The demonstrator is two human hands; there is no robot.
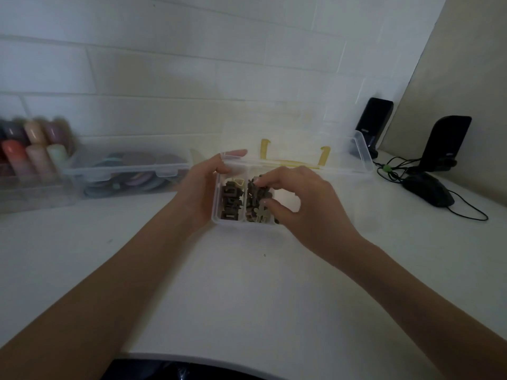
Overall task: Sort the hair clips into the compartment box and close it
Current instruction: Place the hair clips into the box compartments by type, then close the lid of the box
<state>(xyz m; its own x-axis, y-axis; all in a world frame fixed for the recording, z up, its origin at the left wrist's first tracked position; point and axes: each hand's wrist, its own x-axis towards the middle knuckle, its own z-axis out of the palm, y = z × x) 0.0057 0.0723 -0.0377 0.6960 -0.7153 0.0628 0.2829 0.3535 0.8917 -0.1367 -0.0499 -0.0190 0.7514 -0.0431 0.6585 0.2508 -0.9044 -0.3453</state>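
A small clear compartment box (216, 215) sits open on the white table, its lid (288, 138) raised behind it with yellow latches. Its left compartment holds dark brown rectangular hair clips (230, 200). The right compartment holds dark clips and a pale flower-shaped clip (262, 212). My left hand (200, 187) grips the box's left side, thumb on the far rim. My right hand (296, 198) reaches into the right compartment, fingertips pinched on the clips there; its palm hides the box's right part.
At the left stand a clear bin of round pastel items (129, 171) and a rack of coloured tubes (33, 149). At the right are two black speakers (373, 124), a black mouse (428, 190) and its cable. The table's front edge is close to me.
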